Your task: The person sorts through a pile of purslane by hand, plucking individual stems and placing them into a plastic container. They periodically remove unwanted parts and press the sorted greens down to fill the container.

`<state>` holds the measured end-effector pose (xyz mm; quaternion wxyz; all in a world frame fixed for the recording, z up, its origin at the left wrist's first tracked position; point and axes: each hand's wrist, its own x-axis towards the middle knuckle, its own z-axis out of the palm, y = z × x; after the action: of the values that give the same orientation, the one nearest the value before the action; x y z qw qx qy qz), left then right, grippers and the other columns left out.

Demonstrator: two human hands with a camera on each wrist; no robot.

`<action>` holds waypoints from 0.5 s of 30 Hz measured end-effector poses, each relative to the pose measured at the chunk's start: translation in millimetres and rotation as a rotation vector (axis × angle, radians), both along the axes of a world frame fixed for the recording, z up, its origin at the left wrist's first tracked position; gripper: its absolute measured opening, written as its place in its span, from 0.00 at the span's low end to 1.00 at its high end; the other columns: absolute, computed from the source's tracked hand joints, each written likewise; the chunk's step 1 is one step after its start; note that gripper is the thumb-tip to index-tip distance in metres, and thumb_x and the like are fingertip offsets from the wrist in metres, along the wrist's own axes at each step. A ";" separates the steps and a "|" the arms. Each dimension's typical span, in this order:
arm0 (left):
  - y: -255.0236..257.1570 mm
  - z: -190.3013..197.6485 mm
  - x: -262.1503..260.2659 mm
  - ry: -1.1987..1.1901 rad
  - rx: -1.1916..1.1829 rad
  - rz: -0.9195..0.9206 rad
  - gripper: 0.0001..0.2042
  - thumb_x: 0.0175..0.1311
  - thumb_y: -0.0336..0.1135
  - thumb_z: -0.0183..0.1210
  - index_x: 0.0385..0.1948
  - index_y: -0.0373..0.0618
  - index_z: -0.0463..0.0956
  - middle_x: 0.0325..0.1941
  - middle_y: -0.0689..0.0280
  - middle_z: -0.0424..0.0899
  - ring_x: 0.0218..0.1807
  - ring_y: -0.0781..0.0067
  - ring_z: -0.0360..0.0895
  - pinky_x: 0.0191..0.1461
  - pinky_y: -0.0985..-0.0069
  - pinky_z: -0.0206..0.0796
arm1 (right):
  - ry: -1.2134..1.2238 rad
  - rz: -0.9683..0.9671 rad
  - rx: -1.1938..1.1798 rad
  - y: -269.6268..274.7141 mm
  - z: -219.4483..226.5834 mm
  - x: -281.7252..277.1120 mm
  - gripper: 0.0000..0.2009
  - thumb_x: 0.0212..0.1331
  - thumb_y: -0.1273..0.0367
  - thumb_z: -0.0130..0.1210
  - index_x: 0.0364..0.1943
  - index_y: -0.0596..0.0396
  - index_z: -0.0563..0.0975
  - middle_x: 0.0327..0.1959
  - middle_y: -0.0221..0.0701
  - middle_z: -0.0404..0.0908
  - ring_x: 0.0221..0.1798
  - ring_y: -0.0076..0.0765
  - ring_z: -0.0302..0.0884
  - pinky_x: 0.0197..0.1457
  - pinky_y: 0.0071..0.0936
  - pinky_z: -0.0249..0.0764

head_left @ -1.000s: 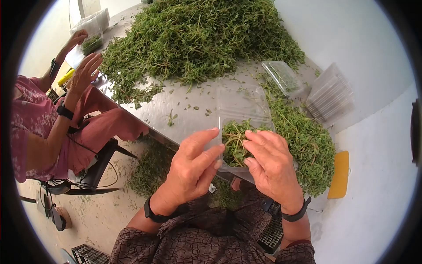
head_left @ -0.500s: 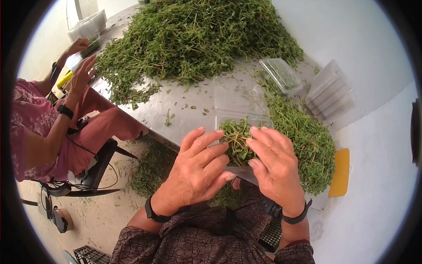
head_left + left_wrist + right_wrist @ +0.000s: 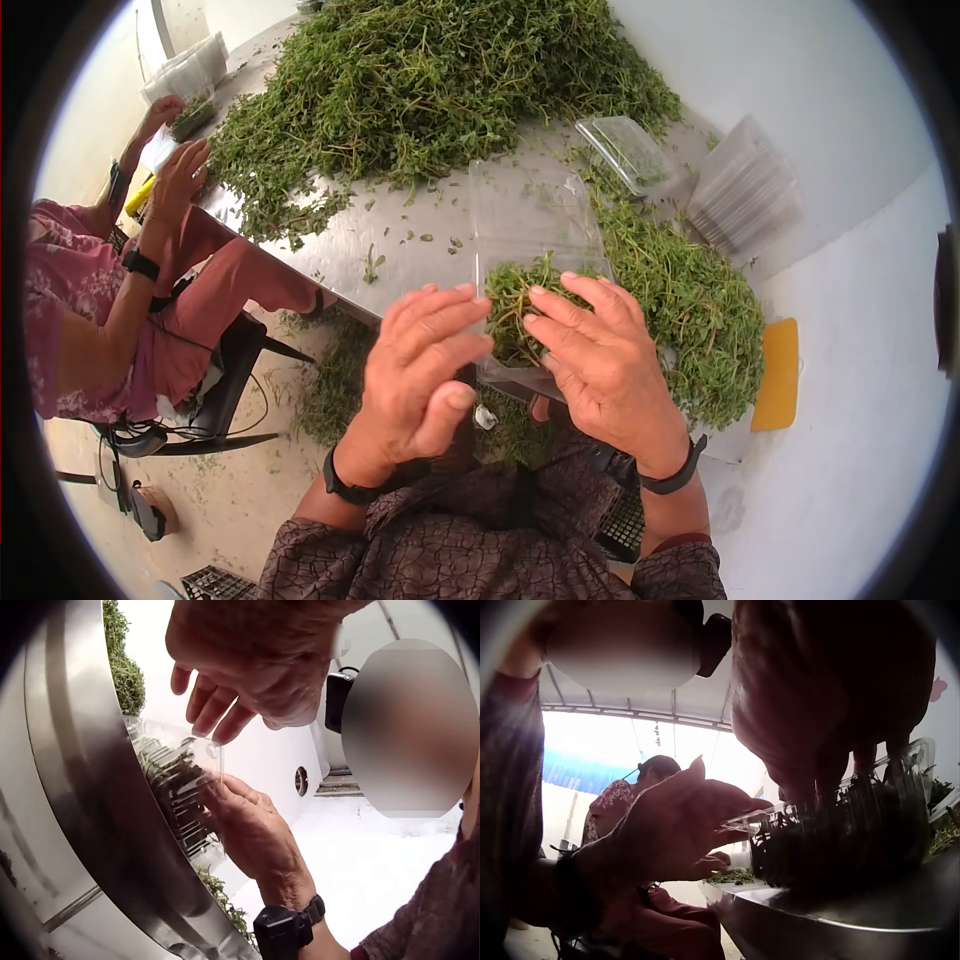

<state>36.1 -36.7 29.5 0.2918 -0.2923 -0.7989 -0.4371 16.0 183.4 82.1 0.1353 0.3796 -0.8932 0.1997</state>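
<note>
A clear plastic clamshell box (image 3: 515, 376) stands at the table's front edge with its lid (image 3: 532, 205) folded back. Leafy green sprigs (image 3: 512, 300) with pale stems fill its base. My left hand (image 3: 420, 365) is at the box's left side, fingers fairly straight, fingertips right at the rim and thumb apart. Over the right part of the greens lies my right hand (image 3: 605, 370), its fingers spread and their tips on the sprigs. In the right wrist view, the fingers of the dark right hand (image 3: 825, 697) point down into the box (image 3: 840, 832).
A big heap of greens (image 3: 450, 90) covers the back of the metal table (image 3: 330, 255); a smaller pile (image 3: 690, 310) lies right of the box. Behind that are a filled box (image 3: 630, 155) and stacked empty boxes (image 3: 745, 190). Another person (image 3: 90, 270) sits at the left.
The head view has shifted slightly. My right fingers have moved left, further over the sprigs. My left hand has drawn a little leftward, its fingers closer together. The other person's box sits lower in view.
</note>
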 end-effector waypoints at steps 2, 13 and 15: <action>-4.3 -3.9 0.3 -0.006 0.033 0.011 0.20 0.70 0.46 0.46 0.38 0.37 0.80 0.53 0.53 0.81 0.59 0.48 0.75 0.64 0.52 0.61 | -0.002 -0.017 -0.014 2.6 2.2 1.7 0.15 0.52 0.74 0.61 0.46 0.59 0.80 0.57 0.35 0.79 0.64 0.48 0.68 0.68 0.48 0.61; -1.7 -1.5 3.4 -0.022 -0.019 0.039 0.27 0.75 0.51 0.39 0.40 0.36 0.81 0.53 0.52 0.81 0.62 0.47 0.73 0.64 0.54 0.63 | 0.060 -0.112 -0.089 24.4 11.7 15.1 0.17 0.47 0.75 0.64 0.45 0.59 0.81 0.56 0.37 0.80 0.63 0.49 0.70 0.66 0.49 0.64; -1.3 -1.1 2.3 -0.007 -0.024 0.023 0.24 0.73 0.49 0.42 0.41 0.36 0.81 0.53 0.52 0.81 0.61 0.46 0.73 0.63 0.54 0.63 | 0.084 -0.163 -0.092 36.7 17.0 21.1 0.18 0.45 0.76 0.64 0.45 0.60 0.81 0.54 0.39 0.81 0.61 0.50 0.73 0.64 0.48 0.66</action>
<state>38.4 -38.0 28.4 0.2905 -0.2852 -0.8083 -0.4253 37.1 220.1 99.2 0.2056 0.3071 -0.9045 0.2128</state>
